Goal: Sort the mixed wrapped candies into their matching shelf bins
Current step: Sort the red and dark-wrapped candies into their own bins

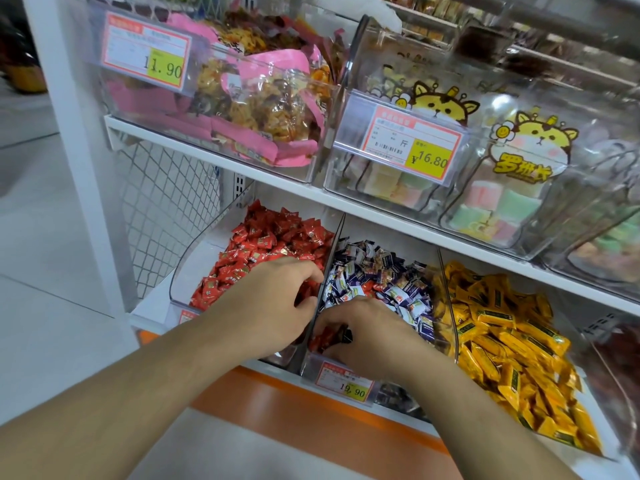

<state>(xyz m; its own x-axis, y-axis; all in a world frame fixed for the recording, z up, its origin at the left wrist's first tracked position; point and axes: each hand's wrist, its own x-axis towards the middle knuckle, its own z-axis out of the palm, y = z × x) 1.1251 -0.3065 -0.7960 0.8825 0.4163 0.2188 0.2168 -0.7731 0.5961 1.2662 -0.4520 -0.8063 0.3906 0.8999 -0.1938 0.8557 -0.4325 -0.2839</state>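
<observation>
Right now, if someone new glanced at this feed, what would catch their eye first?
Probably the three lower-shelf bins in a row: red candies at the left, purple-and-white candies in the middle, yellow candies at the right. Next, the two hands at the divider: the left hand lies over the red bin, and the right hand grips stray red candies at the middle bin's front.
</observation>
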